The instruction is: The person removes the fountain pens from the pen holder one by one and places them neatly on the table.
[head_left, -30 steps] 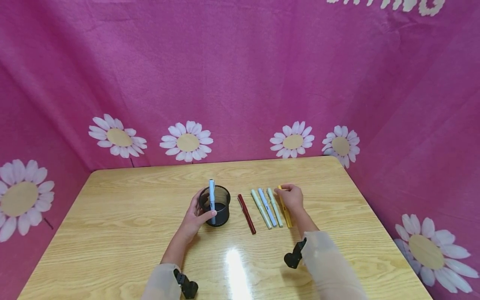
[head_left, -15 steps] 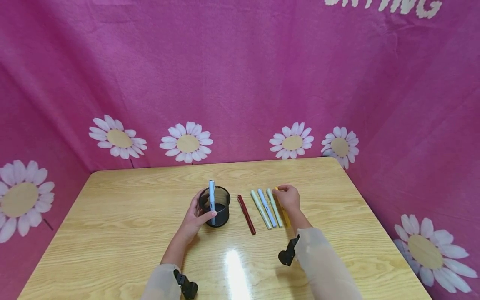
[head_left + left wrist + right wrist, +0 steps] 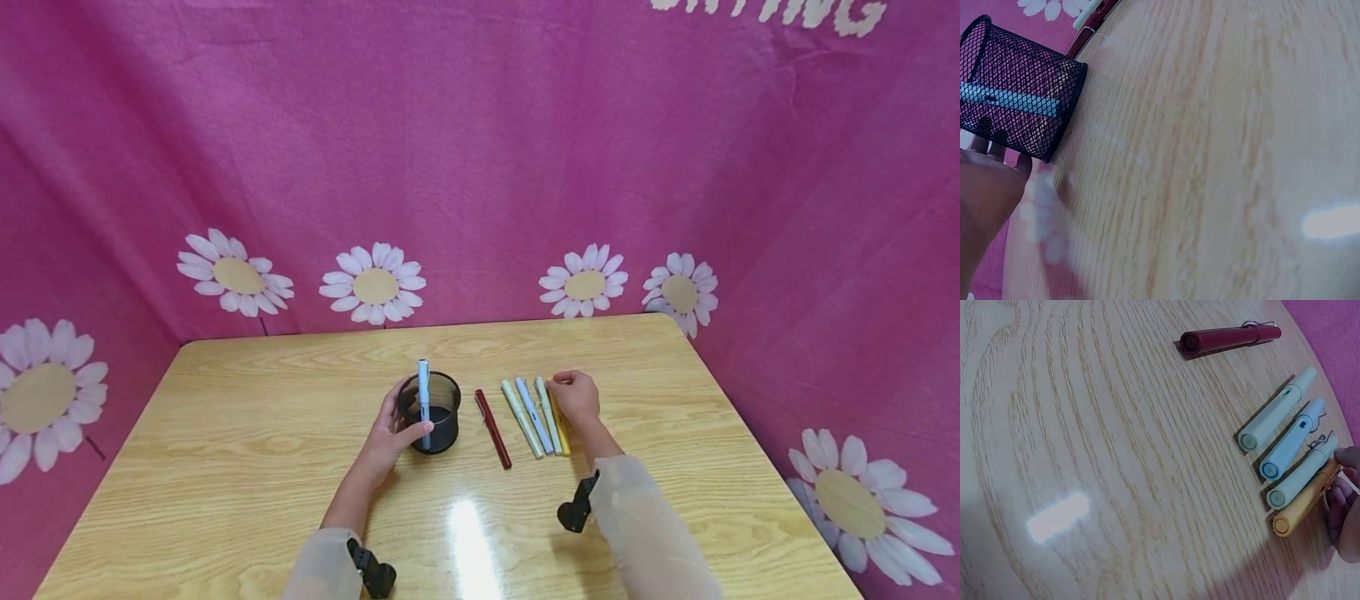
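Observation:
My left hand [image 3: 390,435] grips a black mesh pen cup [image 3: 446,435] from its left side, thumb across the front. Inside the cup a light blue pen [image 3: 423,382] stands upright, its top above the rim. In the left wrist view the pen shows through the mesh [image 3: 1022,131]. My right hand [image 3: 578,400] pinches the far, clip end of a yellow pen [image 3: 1302,505], which lies right alongside a pale green pen [image 3: 1300,478]. To the left of that come a blue pen [image 3: 1290,442] and another pale green pen [image 3: 1275,419], roughly parallel.
A dark red pen [image 3: 492,429] lies on the wooden table [image 3: 262,433] between the cup and the row of pens. Behind the table's far edge hangs a pink curtain [image 3: 480,167] with daisies, and it continues along both sides.
My right hand has shifted slightly left, and the yellow pen has moved left with it, up against the pale green pen. The left hand and the cup have stayed put.

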`<state>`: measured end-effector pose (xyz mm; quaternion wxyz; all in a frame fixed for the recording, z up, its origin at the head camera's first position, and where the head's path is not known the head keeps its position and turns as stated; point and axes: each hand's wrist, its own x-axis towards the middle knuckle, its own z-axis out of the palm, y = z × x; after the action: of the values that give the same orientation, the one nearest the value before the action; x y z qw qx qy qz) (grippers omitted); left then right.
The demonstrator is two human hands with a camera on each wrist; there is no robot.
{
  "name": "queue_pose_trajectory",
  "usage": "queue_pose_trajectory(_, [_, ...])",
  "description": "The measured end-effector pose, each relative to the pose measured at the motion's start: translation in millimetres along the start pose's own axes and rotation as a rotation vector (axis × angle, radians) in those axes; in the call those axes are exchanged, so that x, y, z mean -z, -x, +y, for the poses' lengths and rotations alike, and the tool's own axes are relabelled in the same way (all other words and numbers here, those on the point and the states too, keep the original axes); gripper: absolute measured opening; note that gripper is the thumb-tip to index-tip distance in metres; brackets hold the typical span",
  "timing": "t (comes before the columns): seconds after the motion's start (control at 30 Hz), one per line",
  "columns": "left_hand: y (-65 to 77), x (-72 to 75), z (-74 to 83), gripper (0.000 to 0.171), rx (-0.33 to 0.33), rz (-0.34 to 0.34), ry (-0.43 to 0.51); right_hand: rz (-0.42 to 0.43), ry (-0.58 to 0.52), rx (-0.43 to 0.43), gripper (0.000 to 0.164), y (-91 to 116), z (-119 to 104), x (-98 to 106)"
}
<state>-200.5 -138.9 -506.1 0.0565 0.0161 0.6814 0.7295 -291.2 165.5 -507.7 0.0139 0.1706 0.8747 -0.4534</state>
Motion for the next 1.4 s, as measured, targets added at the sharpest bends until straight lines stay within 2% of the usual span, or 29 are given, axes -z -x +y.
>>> queue_pose_trajectory(0.5, [1.4,0.4,1.4,0.077,0.009,-0.002,0.002,-0.011,0.008,-0.001,0.026,-4.8,-2.2,0.1])
queue_pose_trajectory(0.8, [4.1,-0.9,11.4,0.078,0.034,-0.012,0.022,-0.016,0.020,0.005,0.027,-5.1,-2.9,0.5])
queue_pose_trajectory(1.07, [-0.6,1.1,1.3,0.076,0.008,-0.003,0.000,-0.017,0.026,0.033,0.032,-5.4,-1.1,0.5])
queue_pose_trajectory(1.4, [-1.2,0.7,-0.2,0.081,-0.010,-0.007,0.001,-0.048,0.020,0.081,0.031,-3.5,-3.2,6.4])
